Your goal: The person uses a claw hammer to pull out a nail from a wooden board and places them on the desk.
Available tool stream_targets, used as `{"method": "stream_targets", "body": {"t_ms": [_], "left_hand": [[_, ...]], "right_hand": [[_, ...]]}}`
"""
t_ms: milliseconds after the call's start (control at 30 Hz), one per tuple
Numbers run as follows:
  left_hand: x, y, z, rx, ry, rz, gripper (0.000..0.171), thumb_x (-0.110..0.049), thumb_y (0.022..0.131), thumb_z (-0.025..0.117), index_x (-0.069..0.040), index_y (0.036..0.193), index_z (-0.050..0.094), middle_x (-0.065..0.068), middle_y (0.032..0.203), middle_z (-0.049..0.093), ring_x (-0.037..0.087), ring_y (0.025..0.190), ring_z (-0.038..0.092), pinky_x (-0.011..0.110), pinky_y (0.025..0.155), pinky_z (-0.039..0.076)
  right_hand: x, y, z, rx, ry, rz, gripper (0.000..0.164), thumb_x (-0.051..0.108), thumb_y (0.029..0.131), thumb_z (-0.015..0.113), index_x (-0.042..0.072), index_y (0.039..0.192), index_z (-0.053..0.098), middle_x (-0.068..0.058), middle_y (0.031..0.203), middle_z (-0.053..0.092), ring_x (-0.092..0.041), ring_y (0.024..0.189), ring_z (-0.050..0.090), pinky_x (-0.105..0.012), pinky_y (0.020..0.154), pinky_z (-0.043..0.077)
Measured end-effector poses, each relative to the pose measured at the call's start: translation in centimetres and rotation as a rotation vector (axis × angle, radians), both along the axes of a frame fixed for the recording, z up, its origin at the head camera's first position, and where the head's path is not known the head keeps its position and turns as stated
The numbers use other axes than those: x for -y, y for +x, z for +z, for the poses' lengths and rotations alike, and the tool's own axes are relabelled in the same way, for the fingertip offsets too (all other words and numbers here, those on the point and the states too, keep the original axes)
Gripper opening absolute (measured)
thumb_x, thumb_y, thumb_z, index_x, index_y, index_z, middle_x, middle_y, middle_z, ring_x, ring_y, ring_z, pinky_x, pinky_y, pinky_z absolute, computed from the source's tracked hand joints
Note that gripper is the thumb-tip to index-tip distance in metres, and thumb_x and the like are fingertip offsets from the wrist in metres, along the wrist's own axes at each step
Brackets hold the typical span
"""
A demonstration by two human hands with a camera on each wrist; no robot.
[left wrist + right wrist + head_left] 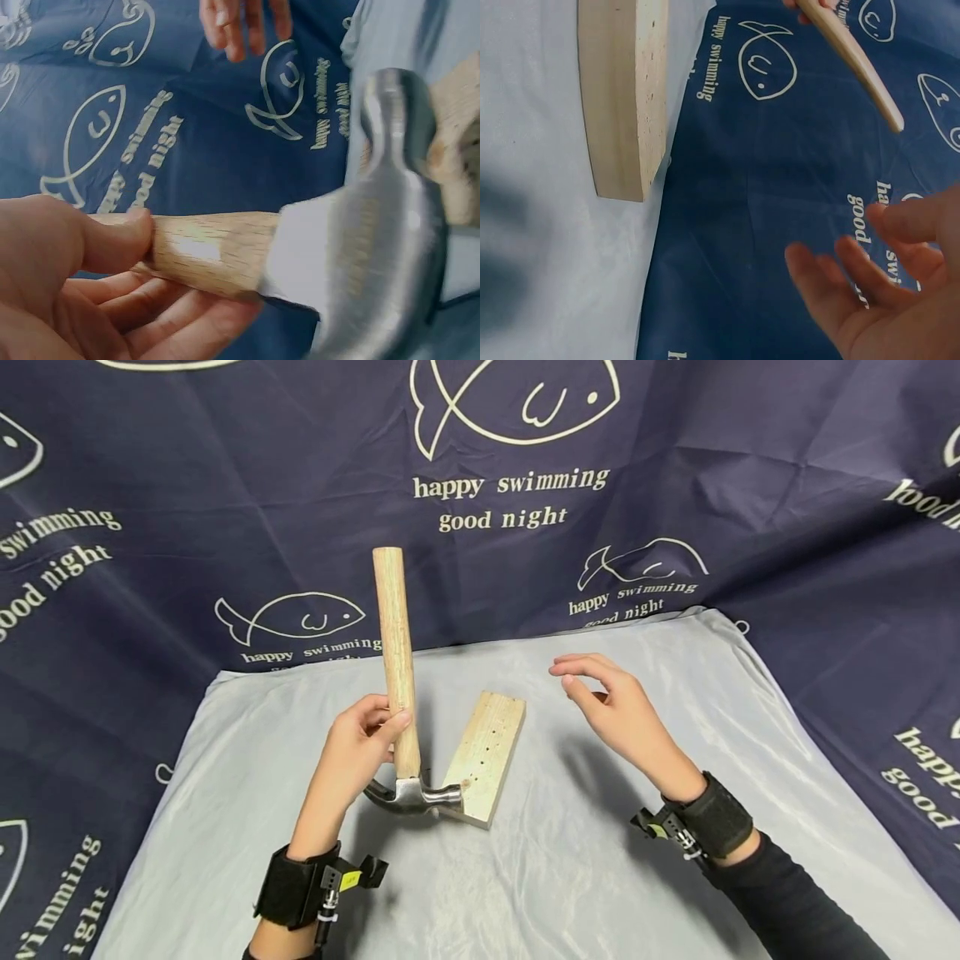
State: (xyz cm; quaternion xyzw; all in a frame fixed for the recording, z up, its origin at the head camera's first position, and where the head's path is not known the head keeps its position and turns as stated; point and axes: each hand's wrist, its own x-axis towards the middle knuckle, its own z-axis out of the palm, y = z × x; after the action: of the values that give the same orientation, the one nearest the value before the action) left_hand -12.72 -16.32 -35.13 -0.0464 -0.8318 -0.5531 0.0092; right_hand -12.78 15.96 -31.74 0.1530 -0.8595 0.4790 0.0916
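My left hand (358,745) grips a claw hammer (397,652) low on its wooden handle, close to the steel head (411,795). The handle points up and the head hangs down, overlapping the near end of a wooden block (487,752) in the head view. In the left wrist view the thumb (120,244) lies along the handle and the fingers pass beneath it. A row of small dark holes runs along the block's top face. Off to the block's right, my right hand (611,702) hovers with loosely bent fingers and nothing between them.
A pale grey cloth (570,860) covers the table under the block. Behind it hangs a dark blue curtain (495,568) printed with white fish and lettering, which also comes round both sides. Each wrist wears a black strap (716,814) with a small camera.
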Motion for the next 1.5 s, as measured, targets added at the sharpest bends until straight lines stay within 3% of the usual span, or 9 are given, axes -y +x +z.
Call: {"method": "stream_targets", "body": {"t_ms": [233,467,600,800,1167,1500], "left_hand": [[1.4,-0.2,-0.2,0.127,-0.005,-0.048,0.03,-0.023,0.095,0.057,0.001,0.113,0.055,0.02,0.098,0.067,0.018,0.075,0.066,0.037,0.063,0.058],[2.0,0.1,-0.9,0.25,-0.013,-0.044,0.031,-0.021,0.096,0.054,0.003,0.117,0.054,0.018,0.092,0.062,0.022,0.073,0.066,0.04,0.064,0.058],[2.3,0.0,-1.7,0.291,-0.016,-0.047,0.033,-0.022,0.096,0.054,0.004,0.116,0.054,0.013,0.089,0.057,0.022,0.073,0.065,0.041,0.065,0.058],[2.6,-0.2,-2.8,0.33,-0.047,-0.04,0.031,-0.022,0.097,0.053,0.003,0.115,0.055,0.013,0.09,0.056,0.023,0.075,0.065,0.041,0.065,0.058],[3.0,0.1,-4.6,0.399,-0.042,-0.044,0.032,-0.02,0.099,0.048,0.005,0.118,0.054,0.015,0.094,0.057,0.022,0.073,0.065,0.041,0.065,0.057],[2.9,-0.1,-5.8,0.421,-0.313,-0.028,0.034,-0.024,0.099,0.048,0.005,0.116,0.056,0.015,0.085,0.063,0.018,0.066,0.061,0.035,0.062,0.054]], "right_hand": [[-0.3,-0.3,-0.2,-0.031,-0.024,-0.058,0.021,0.017,0.096,0.054,0.013,0.113,0.067,0.0,0.128,0.057,-0.009,0.118,0.051,-0.036,0.089,0.05],[-1.3,-1.9,-2.7,-0.102,-0.004,-0.059,0.021,0.025,0.096,0.054,0.019,0.112,0.067,0.009,0.127,0.053,-0.005,0.121,0.047,-0.033,0.093,0.048],[-1.7,-2.5,-3.6,-0.142,0.019,-0.06,0.021,0.027,0.096,0.054,0.022,0.112,0.066,0.005,0.129,0.053,-0.009,0.122,0.046,-0.039,0.094,0.048],[-1.8,-2.6,-4.1,-0.203,0.147,-0.091,0.022,0.022,0.095,0.056,0.018,0.114,0.065,-0.008,0.132,0.049,-0.027,0.128,0.041,-0.049,0.103,0.034],[-2.5,-2.6,-5.0,-0.14,0.228,-0.096,0.026,0.025,0.096,0.054,0.017,0.119,0.061,-0.01,0.137,0.043,-0.032,0.131,0.036,-0.052,0.103,0.033],[-3.0,-2.6,-5.1,-0.134,0.211,-0.114,0.026,0.026,0.096,0.054,0.018,0.12,0.061,-0.009,0.137,0.044,-0.03,0.13,0.039,-0.051,0.103,0.034]]}}
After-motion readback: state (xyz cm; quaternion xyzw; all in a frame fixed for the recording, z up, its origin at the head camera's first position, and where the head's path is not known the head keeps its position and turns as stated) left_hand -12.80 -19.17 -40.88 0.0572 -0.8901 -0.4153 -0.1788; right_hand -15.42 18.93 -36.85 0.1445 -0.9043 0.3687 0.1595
